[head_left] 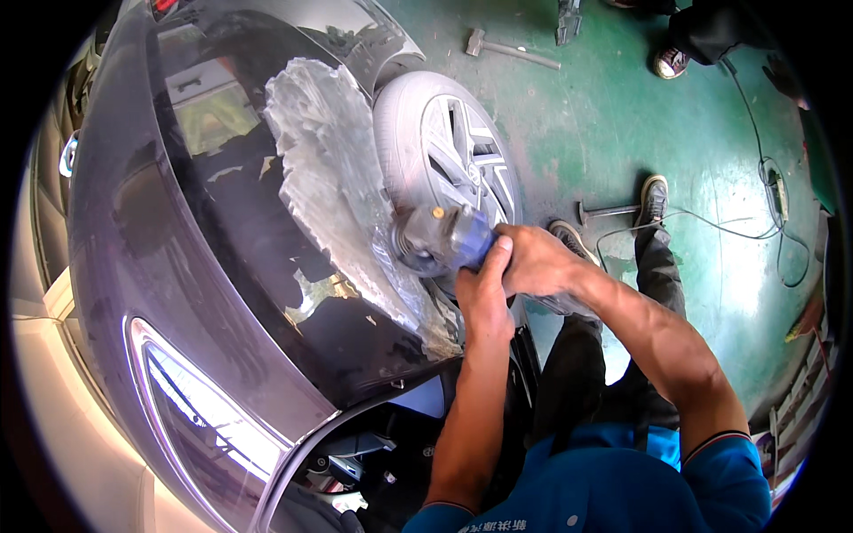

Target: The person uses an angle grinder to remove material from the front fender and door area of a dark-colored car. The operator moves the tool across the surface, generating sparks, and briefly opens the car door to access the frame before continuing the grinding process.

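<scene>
A blue and grey angle grinder [455,238] is gripped in both my hands, its head toward the edge of the dark car's rear panel [222,200], beside the wheel [444,147]. My left hand [484,298] is closed round the tool's near side. My right hand [540,259] wraps the rear of its body, thumbs close together. A rough, ground-down grey patch [320,133] spreads over the panel by the wheel arch. The grinder's head is blurred, and its disc is mostly hidden, so I cannot tell whether it touches the metal.
On the green floor [577,115] lie a hammer [515,51] and, by my shoe [653,197], a second hammer [613,211]. A thin cable [724,227] loops across the right side. Another person's shoe [671,62] stands at the top right. An open car door area [391,453] is below.
</scene>
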Demonstrator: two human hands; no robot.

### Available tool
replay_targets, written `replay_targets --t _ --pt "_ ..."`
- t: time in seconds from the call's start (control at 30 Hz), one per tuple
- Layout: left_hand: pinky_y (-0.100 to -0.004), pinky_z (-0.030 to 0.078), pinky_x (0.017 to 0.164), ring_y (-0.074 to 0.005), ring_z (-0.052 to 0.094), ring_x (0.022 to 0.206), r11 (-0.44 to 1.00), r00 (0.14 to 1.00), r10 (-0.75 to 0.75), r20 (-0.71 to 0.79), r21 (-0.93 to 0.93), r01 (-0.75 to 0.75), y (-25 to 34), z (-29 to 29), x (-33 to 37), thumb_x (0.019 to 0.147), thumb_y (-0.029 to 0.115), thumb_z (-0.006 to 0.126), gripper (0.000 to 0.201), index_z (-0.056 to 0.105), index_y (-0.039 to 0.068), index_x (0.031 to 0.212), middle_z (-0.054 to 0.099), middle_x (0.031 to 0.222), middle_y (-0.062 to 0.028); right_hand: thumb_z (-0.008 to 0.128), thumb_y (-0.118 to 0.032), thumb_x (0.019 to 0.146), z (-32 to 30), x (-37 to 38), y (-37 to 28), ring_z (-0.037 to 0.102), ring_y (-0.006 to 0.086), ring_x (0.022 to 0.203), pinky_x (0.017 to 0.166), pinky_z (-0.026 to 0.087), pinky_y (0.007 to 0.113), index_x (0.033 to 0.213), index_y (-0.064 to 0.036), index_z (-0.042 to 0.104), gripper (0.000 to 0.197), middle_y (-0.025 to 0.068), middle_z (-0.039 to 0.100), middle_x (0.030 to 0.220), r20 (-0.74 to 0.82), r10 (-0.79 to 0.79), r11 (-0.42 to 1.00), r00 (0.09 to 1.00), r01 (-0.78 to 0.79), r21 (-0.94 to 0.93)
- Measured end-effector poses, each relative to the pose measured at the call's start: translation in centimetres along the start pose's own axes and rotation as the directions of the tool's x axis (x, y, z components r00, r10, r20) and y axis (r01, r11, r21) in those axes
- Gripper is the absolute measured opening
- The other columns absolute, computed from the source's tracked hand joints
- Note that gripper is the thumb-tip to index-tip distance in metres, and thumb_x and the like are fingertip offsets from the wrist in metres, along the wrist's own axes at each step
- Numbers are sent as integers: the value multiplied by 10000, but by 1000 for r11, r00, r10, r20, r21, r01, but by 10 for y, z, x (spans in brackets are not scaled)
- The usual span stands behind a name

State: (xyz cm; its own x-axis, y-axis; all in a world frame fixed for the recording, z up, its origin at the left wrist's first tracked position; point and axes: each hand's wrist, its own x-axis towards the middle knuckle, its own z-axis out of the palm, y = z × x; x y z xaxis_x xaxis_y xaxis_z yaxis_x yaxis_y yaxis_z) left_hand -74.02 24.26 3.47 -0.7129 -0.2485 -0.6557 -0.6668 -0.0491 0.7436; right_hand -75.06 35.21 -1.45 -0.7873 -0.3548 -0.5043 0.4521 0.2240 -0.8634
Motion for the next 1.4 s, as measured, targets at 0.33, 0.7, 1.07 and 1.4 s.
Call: replay_targets --t 0.33,0.7,1.07,1.4 --pt "-317 481 933 -179 627 1047 999 999 -12 -53 51 14 -17 -11 -12 878 180 784 468 624 -108 1211 668 1177 -118 746 -270 700 18 -17 15 663 452 1016 876 537 488 1099 16 615 508 266 696 1037 96 76 997 992 -79 23" --pt "-333 479 951 -171 610 1058 985 991 -22 130 -167 44 -10 -14 13 866 106 745 406 610 -34 1223 644 1176 -77 644 -224 761 -5 -6 -20 684 452 933 837 536 531 1117 12 577 432 268 705 926 -29 112 980 993 -115 -161" --pt "-347 463 974 -177 597 1099 993 990 28 140 -117 -11 -13 -15 10 897 152 687 401 585 -25 1242 626 1192 -78 649 -213 757 -9 -13 -24 689 443 902 802 537 524 1059 27 559 396 259 702 895 -41 76 972 996 -83 -220" --pt "-360 449 1021 -189 582 1146 982 988 48 149 -190 -19 -8 -21 -1 873 95 731 478 559 -28 1302 611 1246 -89 661 -209 735 0 -21 -26 691 449 847 772 536 532 1037 25 567 393 253 698 834 -77 3 977 997 -19 -212"
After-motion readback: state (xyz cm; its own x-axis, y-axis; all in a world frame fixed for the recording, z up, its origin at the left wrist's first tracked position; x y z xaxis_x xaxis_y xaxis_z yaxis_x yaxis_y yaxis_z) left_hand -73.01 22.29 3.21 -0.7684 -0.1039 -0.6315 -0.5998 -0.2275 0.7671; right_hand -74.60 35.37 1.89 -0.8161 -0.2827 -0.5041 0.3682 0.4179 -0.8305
